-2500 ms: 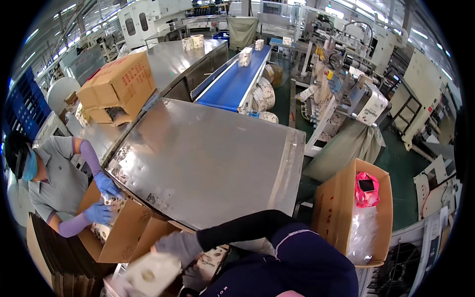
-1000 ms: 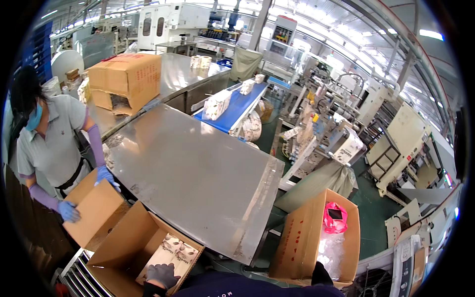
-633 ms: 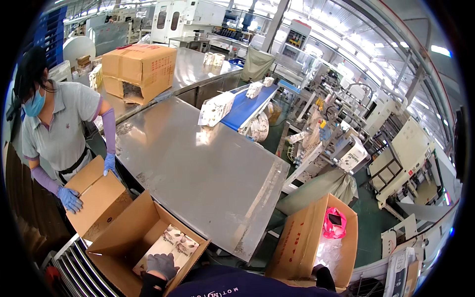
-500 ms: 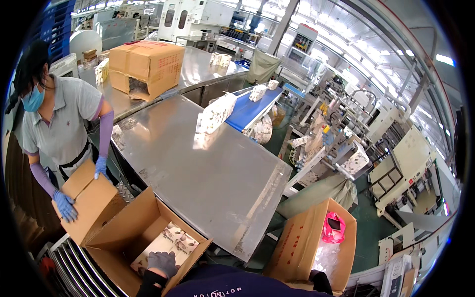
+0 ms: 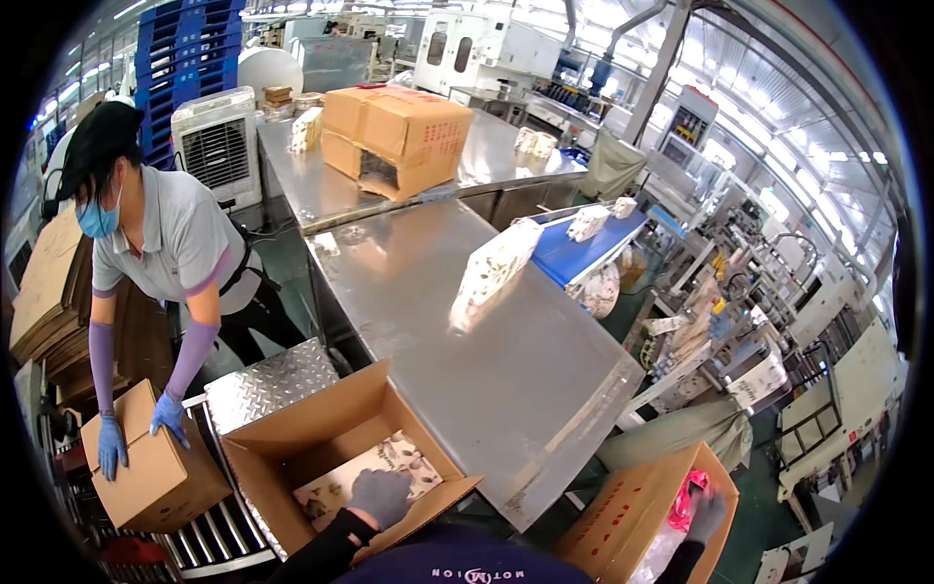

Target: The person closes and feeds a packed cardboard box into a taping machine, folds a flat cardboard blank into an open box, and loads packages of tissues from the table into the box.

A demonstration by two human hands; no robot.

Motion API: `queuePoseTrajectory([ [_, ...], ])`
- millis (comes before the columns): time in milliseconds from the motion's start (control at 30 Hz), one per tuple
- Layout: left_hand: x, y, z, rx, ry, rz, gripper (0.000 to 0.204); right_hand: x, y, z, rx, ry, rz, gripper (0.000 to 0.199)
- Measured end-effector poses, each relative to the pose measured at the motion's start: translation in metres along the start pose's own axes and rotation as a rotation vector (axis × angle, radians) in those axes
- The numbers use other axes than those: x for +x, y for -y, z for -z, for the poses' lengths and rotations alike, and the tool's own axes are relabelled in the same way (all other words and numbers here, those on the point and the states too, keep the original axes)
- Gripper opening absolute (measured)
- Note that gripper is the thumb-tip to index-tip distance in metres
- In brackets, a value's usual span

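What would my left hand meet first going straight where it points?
Probably the inner wall of the open brown cardboard box, past the cream floral-patterned package under your left hand; depth is unclear.

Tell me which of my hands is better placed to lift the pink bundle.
Probably the right hand: it is close by the pink bundle, while the left hand is at the patterned pack in another carton.

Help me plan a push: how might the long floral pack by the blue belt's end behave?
The pack probably slides easily, since the metal table looks shiny. It seems to stand on a narrow side, so might tip.
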State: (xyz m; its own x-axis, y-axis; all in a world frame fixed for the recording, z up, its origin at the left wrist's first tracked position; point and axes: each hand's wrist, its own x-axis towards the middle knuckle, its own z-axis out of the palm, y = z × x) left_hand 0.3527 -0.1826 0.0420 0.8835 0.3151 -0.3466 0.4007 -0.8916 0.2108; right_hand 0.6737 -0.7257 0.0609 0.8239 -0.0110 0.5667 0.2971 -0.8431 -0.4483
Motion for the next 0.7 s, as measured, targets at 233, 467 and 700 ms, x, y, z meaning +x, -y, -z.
queuePoseTrajectory([
  [233, 0.007, -0.019, -0.014, -1.420, -0.282, -0.268, 0.040, -0.053, 0.373, -0.129, 1.041, 1.203, 0.106, 0.026],
  [467, 0.027, 0.037, -0.028, -1.700, -0.417, -0.081, 0.007, -0.149, 0.434, -0.297, 1.158, 2.026, 0.018, 0.015],
  [700, 0.015, 0.119, -0.091, -1.065, 0.006, 0.634, 0.022, -0.209, 0.448, -0.327, 0.449, 1.516, 1.486, 0.016],
])
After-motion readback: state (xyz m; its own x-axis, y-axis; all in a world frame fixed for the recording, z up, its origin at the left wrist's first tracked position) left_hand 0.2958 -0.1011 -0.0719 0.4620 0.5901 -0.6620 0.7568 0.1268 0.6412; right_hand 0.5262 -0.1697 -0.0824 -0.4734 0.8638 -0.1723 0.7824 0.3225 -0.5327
